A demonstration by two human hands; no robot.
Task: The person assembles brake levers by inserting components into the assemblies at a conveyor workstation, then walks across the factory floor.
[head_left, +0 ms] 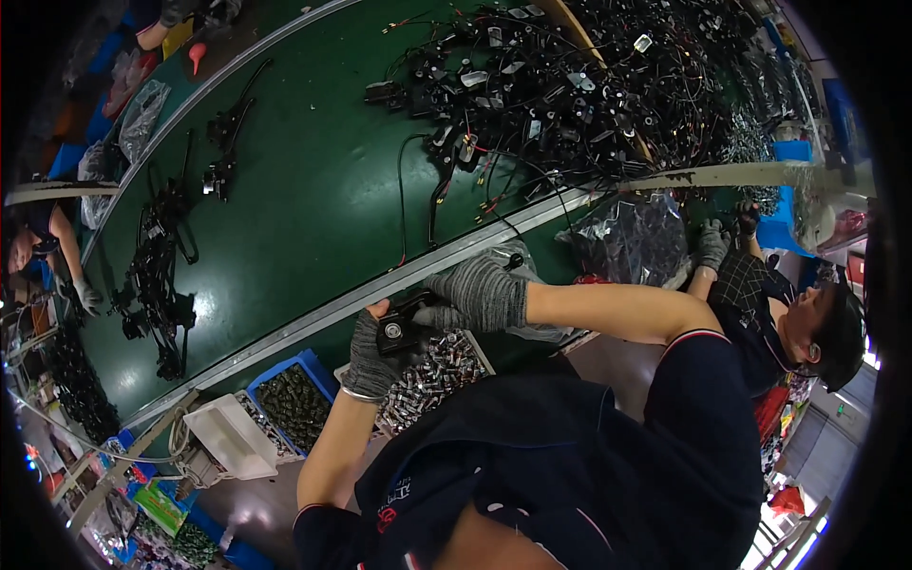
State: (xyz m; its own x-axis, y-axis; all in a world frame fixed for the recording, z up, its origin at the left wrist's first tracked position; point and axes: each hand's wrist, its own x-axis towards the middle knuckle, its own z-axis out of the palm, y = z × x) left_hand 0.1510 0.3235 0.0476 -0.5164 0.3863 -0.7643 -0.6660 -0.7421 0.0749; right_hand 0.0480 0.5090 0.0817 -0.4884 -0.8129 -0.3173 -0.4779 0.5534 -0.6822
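A small black part with a round silver piece on its face [393, 332] is between my two hands, just on my side of the green bench's metal edge. My left hand [369, 361], in a grey knitted glove with a bare fingertip showing, is closed around its left side. The right hand [484, 293], gloved in the same grey knit, is closed at its upper right side, and its fingertips are partly hidden. Under the hands sits a bin of small silver metal pieces [439, 375]. A clear plastic bag [518, 261] lies beside my right hand.
Black lever assemblies with wires [560, 95] are heaped on the green bench [304, 190]. More black levers [161, 275] lie left. A blue bin of dark parts [293, 404] and a white tray [231, 437] stand nearby. A co-worker [779, 313] is at right, another [57, 237] at left.
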